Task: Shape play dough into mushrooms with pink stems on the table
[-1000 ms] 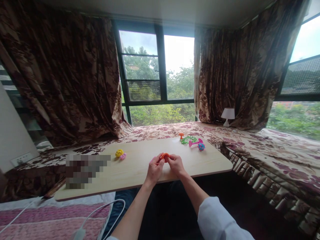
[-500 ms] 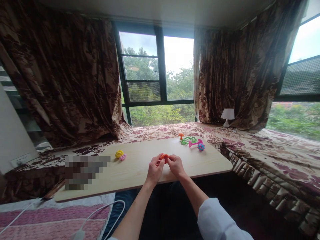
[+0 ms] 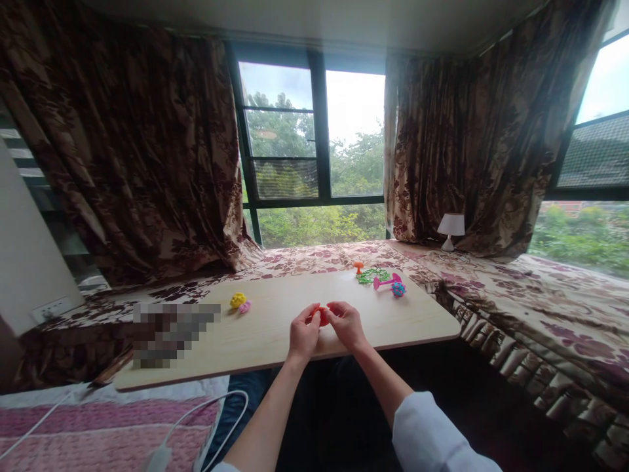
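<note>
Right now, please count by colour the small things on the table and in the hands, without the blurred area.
Yellow: 1 knobbly piece
Pale pink: 1 small piece
Orange: 1 knob-shaped piece
Green: 1 tangled cluster
Magenta: 1 double-ended piece
Blue-pink: 1 studded ball
Red-orange: 1 held piece
Total: 7

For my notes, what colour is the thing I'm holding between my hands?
The held thing looks orange-red, best seen in the head view.

No text can be read in view; no labels, brands, numbers or signs can be made out on any surface.
</note>
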Demonstrator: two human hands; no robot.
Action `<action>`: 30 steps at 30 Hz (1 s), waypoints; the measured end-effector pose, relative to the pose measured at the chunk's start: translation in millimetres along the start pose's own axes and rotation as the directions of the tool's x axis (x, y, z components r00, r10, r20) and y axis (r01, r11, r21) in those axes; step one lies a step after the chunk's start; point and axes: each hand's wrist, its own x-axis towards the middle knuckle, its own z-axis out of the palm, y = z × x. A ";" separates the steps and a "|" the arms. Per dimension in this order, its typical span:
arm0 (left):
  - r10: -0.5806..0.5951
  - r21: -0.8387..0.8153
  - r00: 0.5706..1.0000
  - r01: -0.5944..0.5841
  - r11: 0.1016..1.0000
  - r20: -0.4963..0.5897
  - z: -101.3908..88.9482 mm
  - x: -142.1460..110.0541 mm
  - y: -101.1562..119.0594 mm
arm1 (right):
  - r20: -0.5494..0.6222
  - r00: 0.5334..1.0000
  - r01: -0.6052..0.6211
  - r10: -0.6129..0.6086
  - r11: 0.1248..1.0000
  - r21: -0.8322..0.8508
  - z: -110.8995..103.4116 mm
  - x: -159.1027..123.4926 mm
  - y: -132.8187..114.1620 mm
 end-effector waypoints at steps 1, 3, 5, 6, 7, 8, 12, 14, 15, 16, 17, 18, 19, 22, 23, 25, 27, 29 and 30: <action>-0.013 -0.011 1.000 0.013 1.000 -0.004 -0.1 0.2 -0.3 | -0.002 1.000 0.007 -0.007 1.000 -0.007 -0.1 0.0 -0.1; -0.030 -0.027 0.999 0.030 0.999 -0.013 -0.1 0.5 -0.3 | -0.002 1.000 0.024 -0.024 1.000 -0.015 -0.9 -0.2 -0.9; -0.041 -0.029 0.999 0.041 0.999 -0.019 0.2 0.7 -0.1 | -0.001 0.999 0.044 -0.044 0.999 -0.019 -2.1 -0.6 -2.4; -0.046 -0.027 0.999 0.045 0.999 -0.019 0.4 0.8 -0.1 | -0.001 0.999 0.053 -0.053 0.998 -0.021 -2.6 -0.8 -3.2; -0.050 -0.025 0.999 0.049 0.998 -0.018 0.6 1.1 -0.4 | 0.000 0.998 0.061 -0.061 0.998 -0.023 -3.1 -1.0 -4.0; -0.052 -0.022 0.999 0.052 0.998 -0.016 0.8 1.4 -1.0 | 0.001 0.998 0.067 -0.067 0.997 -0.025 -3.4 -1.2 -4.5; -0.043 -0.021 0.999 0.043 0.999 0.009 1.3 3.2 -5.9 | 0.014 0.997 0.083 -0.082 0.996 -0.030 -3.4 -2.0 -4.8; -0.033 -0.018 0.999 0.033 0.999 0.024 1.1 3.9 -8.5 | 0.023 0.996 0.083 -0.083 0.996 -0.027 -3.5 -2.0 -4.3; -0.028 -0.015 0.999 0.028 0.999 0.030 0.8 4.0 -9.6 | 0.028 0.996 0.082 -0.082 0.996 -0.024 -3.8 -1.8 -4.1; -0.023 -0.010 0.999 0.023 1.000 0.033 0.4 4.1 -10.4 | 0.033 0.996 0.081 -0.080 0.997 -0.019 -4.4 -1.4 -4.0; -0.017 -0.003 0.999 0.017 1.000 0.032 -0.1 4.1 -11.0 | 0.038 0.996 0.078 -0.078 0.997 -0.012 -5.1 -0.8 -4.1; -0.012 0.005 1.000 0.012 1.000 0.026 -0.7 4.1 -11.3 | 0.042 0.996 0.075 -0.075 0.997 -0.004 -6.0 0.0 -4.4; -0.007 0.015 1.000 0.006 1.000 0.015 -1.2 4.2 -11.5 | 0.045 0.996 0.072 -0.072 0.997 0.004 -7.0 0.8 -4.8; 0.005 0.040 1.000 -0.004 0.999 -0.017 -2.2 4.5 -11.2 | 0.056 0.996 0.062 -0.064 0.998 0.031 -9.1 2.4 -6.6; 0.006 0.043 1.000 -0.005 0.999 -0.020 -2.3 4.5 -10.7 | 0.063 0.996 0.059 -0.062 0.997 0.039 -9.1 2.4 -7.2; 0.007 0.039 1.000 -0.006 0.999 -0.010 -2.2 4.0 -9.0 | 0.085 0.995 0.055 -0.059 0.997 0.055 -8.3 1.6 -8.1; 0.008 0.032 1.000 -0.008 0.999 0.010 -2.3 2.5 -6.2 | 0.102 0.993 0.050 -0.057 0.997 0.066 -6.8 0.4 -8.4; 0.011 0.026 0.999 -0.011 1.000 0.035 -2.8 0.6 -2.6 | 0.097 0.994 0.045 -0.052 0.997 0.069 -5.5 -0.4 -7.7; 0.012 0.023 0.999 -0.013 1.000 0.048 -3.1 -0.4 -0.7 | 0.086 0.995 0.043 -0.048 0.997 0.067 -5.1 -0.5 -7.0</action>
